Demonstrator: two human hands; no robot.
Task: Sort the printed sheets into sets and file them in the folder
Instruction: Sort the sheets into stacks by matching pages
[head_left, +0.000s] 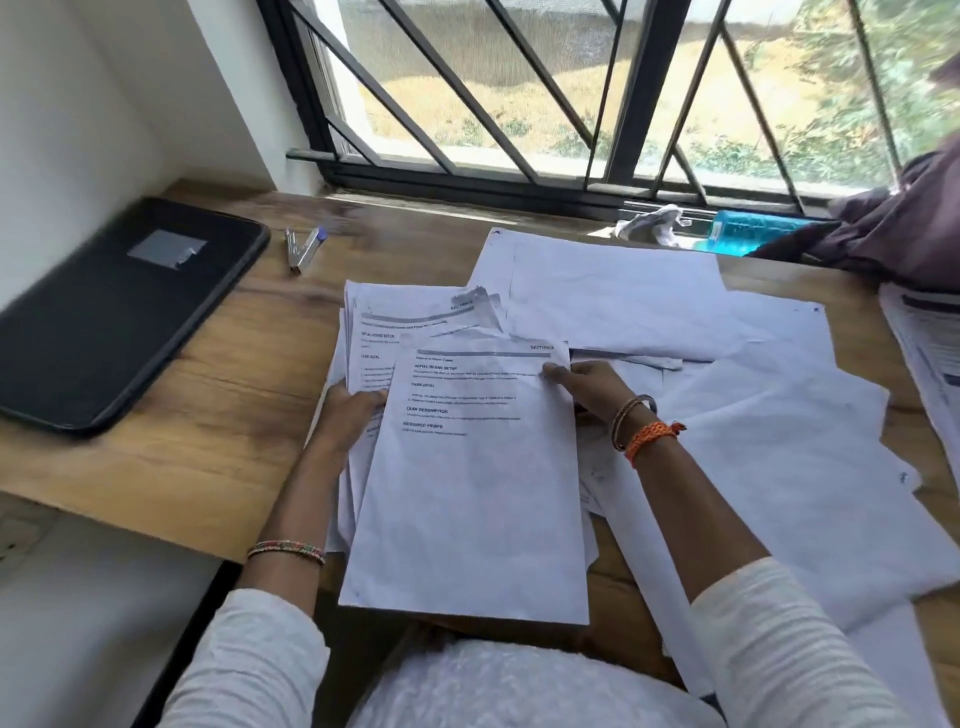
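Folder (111, 312), black and closed, lies on the table (223, 415) left of the creased printed sheets (675, 312). Left hand (348, 415) grips the stack's edge; right hand (587, 389) pinches the top sheet (478, 493), fingers curled.

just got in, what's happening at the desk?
A person is sorting printed sheets at a wooden desk. The left hand holds a stack of pages by its left edge, while the right hand pinches the top printed sheet near its upper right corner. More loose sheets lie spread to the right. The black folder lies closed on the left, nothing filed yet.
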